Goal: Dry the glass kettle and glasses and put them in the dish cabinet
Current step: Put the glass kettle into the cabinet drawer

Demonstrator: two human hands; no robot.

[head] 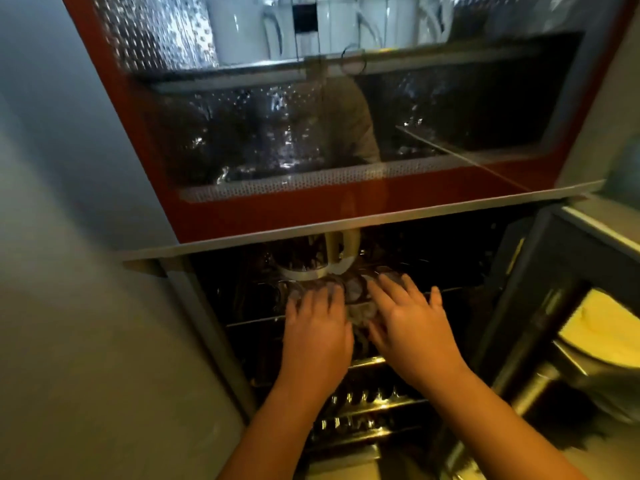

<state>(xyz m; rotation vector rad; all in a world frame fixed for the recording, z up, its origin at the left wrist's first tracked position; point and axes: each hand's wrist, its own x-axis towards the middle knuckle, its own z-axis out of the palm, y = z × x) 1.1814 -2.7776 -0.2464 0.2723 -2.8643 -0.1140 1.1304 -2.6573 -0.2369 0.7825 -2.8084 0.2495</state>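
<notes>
Left hand (317, 329) and right hand (412, 322) hide blurred glasses (357, 291).

- The dish cabinet (221, 341) has its lower compartment open, with a dark wire rack (249, 322) running across it.
- A glass kettle (304, 261) with a cream handle and a white band stands upright at the back of this rack.
- Clear glasses (360, 289) sit on the same rack just in front of the kettle; blur hides their number.
- A lower rack (367, 396) of shiny metal prongs lies beneath.
- Above, behind the red-framed glass door (277, 216), a shelf (242, 69) carries white mugs (235, 29).
</notes>
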